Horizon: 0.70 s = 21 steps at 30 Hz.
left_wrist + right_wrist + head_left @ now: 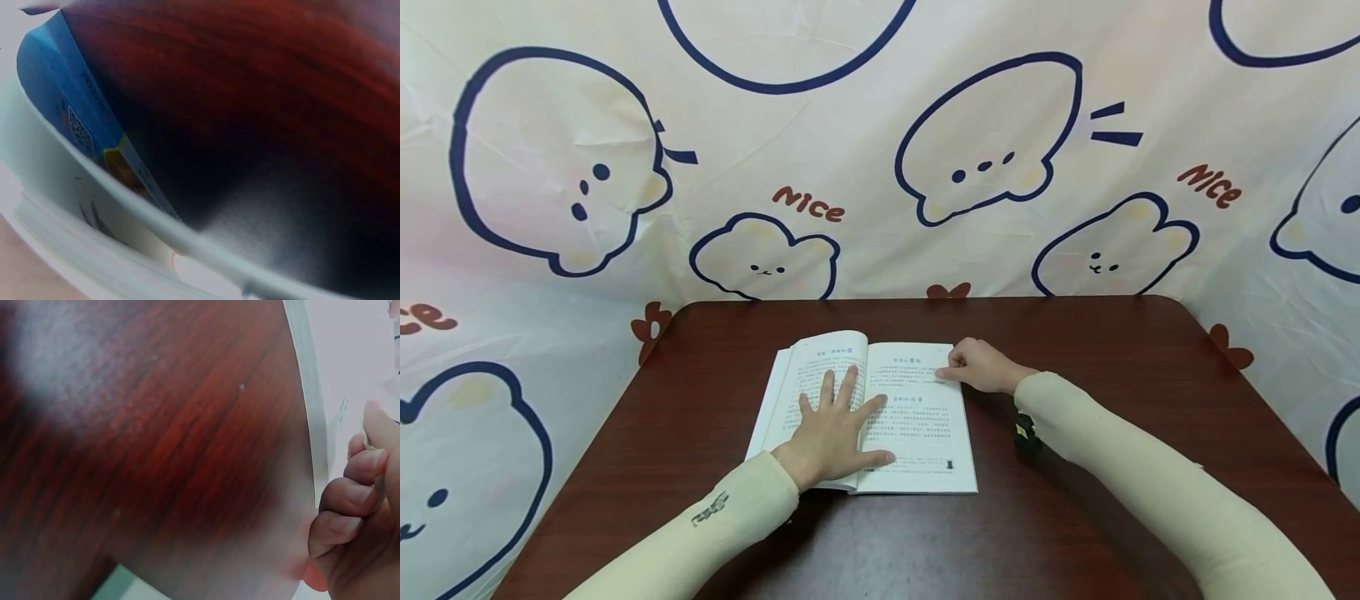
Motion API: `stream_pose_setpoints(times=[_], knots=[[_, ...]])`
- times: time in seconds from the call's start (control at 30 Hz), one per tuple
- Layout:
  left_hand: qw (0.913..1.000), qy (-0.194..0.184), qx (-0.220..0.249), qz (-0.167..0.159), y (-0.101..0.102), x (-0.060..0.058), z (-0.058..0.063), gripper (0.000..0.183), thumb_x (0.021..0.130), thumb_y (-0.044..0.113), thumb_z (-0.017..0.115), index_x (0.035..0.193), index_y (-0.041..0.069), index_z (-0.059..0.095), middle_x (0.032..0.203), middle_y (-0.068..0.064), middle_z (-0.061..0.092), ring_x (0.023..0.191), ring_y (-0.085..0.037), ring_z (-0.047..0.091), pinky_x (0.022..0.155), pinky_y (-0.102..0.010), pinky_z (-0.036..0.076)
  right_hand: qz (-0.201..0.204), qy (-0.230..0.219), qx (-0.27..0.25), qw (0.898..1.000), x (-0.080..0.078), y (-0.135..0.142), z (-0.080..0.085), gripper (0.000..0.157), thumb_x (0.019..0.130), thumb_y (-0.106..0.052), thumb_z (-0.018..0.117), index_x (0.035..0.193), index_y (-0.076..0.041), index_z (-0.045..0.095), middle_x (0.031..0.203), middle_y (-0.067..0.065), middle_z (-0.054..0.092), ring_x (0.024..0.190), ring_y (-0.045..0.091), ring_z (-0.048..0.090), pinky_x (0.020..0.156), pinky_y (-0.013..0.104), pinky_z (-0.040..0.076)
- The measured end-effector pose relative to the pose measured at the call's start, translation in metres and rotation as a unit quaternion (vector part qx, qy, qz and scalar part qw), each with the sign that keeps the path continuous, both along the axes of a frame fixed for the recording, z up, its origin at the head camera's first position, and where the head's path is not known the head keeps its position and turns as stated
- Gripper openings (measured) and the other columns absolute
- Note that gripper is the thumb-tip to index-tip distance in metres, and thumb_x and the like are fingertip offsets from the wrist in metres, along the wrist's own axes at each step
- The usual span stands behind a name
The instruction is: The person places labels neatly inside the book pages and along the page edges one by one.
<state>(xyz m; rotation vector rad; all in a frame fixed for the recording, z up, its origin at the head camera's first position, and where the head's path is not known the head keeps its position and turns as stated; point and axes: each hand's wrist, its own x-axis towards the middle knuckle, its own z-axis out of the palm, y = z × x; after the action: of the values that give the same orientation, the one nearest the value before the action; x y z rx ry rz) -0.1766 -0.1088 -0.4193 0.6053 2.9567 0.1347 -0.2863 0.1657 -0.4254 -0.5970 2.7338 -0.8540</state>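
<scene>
An open book (pixel 917 425) with printed text lies on the table. My left hand (pixel 829 433) rests on it with fingers spread, across the left page and the inner fold. At the upper right edge of the right-hand page, my right hand (pixel 985 365) pinches the paper, thumb on top. The right wrist view shows the fingers (pixel 347 522) of that hand curled beside the book's edge (pixel 315 425). Part of the blue cover (pixel 75 94), with a QR code, appears in the left wrist view. Pale sleeve cloth (pixel 125 206) hides the left hand there.
The dark brown wooden table (pixel 1075 333) extends around the book on all sides. Behind it hangs a pale cloth (pixel 865 150) with cartoon outlines and the word "Nice". A dark band (pixel 1027 433) sits at the right wrist.
</scene>
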Motion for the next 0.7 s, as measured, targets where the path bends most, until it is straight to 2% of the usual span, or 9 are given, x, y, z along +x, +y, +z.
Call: stream_pose_setpoints(times=[0.3,0.7], knots=[[1.0000,-0.002,-0.001,0.001,0.0006,-0.0001,0.0003,0.086,0.083,0.077,0.060,0.154,0.031,0.043,0.169,-0.021,0.013,0.152,-0.056,0.014,0.103,-0.084,0.027,0.006,0.002,0.029,1.000,0.0010,-0.0038,0.0016,0.045,0.095,-0.027,0.072,0.058,-0.014,0.050,0.060,-0.003,0.044,0.057,0.012,0.043,0.054,0.023,0.031],[1.0000,0.003,0.001,0.002,0.0009,-0.0003,0.0003,0.086,0.082,0.076,0.061,0.153,0.031,0.044,0.169,-0.022,0.015,0.151,-0.057,0.015,0.102,-0.084,0.027,0.012,0.011,0.040,0.999,0.0007,-0.0071,-0.0001,0.043,0.094,-0.027,0.073,0.059,-0.013,0.052,0.059,-0.002,0.047,0.056,0.012,0.047,0.053,0.024,0.034]])
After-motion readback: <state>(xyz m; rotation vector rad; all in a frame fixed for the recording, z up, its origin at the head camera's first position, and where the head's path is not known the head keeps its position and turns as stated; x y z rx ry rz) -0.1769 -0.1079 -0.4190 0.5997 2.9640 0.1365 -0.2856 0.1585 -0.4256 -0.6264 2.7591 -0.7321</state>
